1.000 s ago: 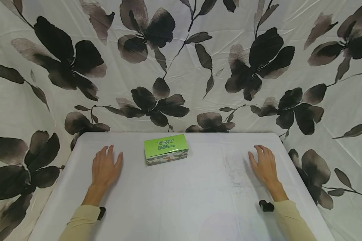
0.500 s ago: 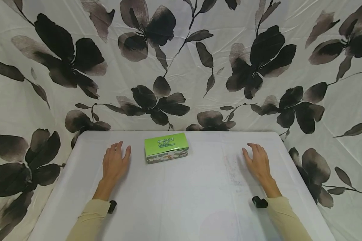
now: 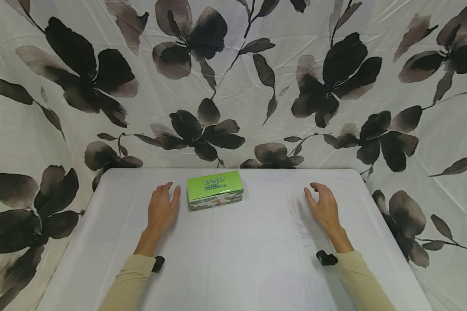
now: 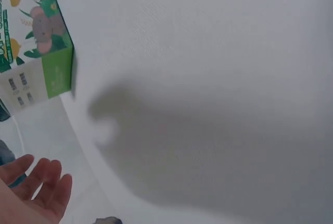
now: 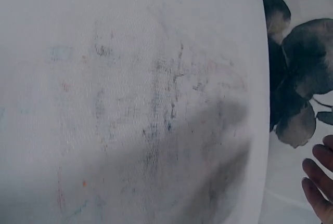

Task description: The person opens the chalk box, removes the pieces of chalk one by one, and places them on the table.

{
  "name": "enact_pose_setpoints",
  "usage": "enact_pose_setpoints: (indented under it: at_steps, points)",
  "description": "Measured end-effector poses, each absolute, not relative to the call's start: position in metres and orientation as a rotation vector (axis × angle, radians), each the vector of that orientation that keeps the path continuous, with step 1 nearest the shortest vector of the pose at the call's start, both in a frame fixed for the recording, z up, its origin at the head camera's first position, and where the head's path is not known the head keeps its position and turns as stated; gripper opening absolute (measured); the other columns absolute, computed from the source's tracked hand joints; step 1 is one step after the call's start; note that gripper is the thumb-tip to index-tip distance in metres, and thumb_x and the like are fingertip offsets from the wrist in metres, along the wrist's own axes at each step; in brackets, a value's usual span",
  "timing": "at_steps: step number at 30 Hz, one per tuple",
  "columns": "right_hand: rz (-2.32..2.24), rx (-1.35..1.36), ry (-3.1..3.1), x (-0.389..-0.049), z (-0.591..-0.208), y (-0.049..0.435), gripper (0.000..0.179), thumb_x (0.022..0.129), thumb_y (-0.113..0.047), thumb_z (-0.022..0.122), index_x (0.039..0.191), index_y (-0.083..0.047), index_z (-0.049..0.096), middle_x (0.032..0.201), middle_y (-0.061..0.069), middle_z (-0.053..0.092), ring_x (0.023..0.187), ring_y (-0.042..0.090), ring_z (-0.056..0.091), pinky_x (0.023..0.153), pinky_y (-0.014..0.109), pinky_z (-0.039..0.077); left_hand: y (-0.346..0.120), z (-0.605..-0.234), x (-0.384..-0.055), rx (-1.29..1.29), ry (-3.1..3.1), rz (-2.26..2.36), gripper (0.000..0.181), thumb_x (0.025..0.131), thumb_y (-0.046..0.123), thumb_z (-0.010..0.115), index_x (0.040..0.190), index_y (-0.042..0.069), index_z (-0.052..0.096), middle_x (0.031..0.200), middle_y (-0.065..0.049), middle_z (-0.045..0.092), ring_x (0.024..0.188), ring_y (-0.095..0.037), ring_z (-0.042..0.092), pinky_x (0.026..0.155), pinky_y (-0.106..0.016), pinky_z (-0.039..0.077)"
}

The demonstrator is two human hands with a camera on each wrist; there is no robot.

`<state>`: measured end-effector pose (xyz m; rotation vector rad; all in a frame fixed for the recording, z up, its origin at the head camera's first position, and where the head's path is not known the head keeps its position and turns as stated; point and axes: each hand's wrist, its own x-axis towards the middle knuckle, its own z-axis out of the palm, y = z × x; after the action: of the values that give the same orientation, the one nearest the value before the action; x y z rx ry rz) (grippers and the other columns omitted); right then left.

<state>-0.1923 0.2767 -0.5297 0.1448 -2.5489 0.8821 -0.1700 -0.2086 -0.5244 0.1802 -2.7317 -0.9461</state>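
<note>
A green-topped cardboard box (image 3: 215,190) with printed lettering lies near the table's far edge; its side carries cartoon animals, and the left wrist view shows the box (image 4: 39,37) at upper left. Just left of it in the head view is my left hand (image 3: 161,209), fingers relaxed and thumb toward the box, a small gap between them. My right hand (image 3: 324,207) is well to the right of the box, with loosely bent fingers and nothing held. In the wrist views, parts of the left hand (image 4: 39,193) and right hand (image 5: 318,177) show at the lower corners.
The white table (image 3: 257,246) has rounded far corners and faint coloured stains (image 5: 166,99) on its right side. Behind it hangs a floral cloth (image 3: 272,86). Black wrist devices (image 3: 327,258) sit at both cuffs.
Both hands have moved inward: the left one to the right, up beside the box, and the right one to the left. The box has stayed in place on the table.
</note>
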Motion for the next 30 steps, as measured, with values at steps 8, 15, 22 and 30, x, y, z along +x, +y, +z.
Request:
enact_pose_setpoints:
  at_steps: [8,15,22,30]
  points:
    - [0.966,0.116,-2.563,-0.194,-0.532,0.264,0.033,0.101,-0.022,0.067,0.12,0.006,0.067,0.115,0.023,0.068,0.105,0.04,0.063,0.09,0.055,0.05,-0.196,-0.524,-0.173,0.209,-2.677,-1.148,0.058,0.11,0.044,0.042,0.143,-0.004,0.052,0.131,-0.023,0.056,0.112,-0.038,0.057,0.092,-0.054,0.048]
    - [1.048,0.112,-2.56,-0.192,-0.535,0.253,0.033,0.101,-0.022,0.068,0.12,0.005,0.067,0.114,0.023,0.069,0.103,0.042,0.064,0.09,0.054,0.051,-0.183,-0.529,-0.179,0.226,-2.65,-1.301,0.055,0.11,0.039,0.046,0.144,-0.004,0.051,0.129,-0.022,0.056,0.105,-0.033,0.057,0.087,-0.045,0.047]
    - [1.115,0.12,-2.56,-0.192,-0.537,0.242,0.033,0.101,-0.021,0.068,0.121,0.006,0.067,0.114,0.022,0.07,0.104,0.039,0.065,0.092,0.051,0.052,-0.175,-0.532,-0.179,0.232,-2.6,-1.461,0.056,0.107,0.035,0.055,0.147,-0.004,0.047,0.128,-0.021,0.056,0.103,-0.031,0.056,0.085,-0.039,0.047]
    - [1.219,0.149,-2.533,-0.194,-0.54,0.234,0.033,0.101,-0.02,0.068,0.122,0.006,0.066,0.115,0.021,0.07,0.105,0.037,0.066,0.092,0.051,0.053,-0.171,-0.536,-0.183,0.312,-2.547,-1.604,0.056,0.104,0.034,0.061,0.15,0.004,0.049,0.131,-0.015,0.055,0.102,-0.025,0.054,0.081,-0.033,0.045]
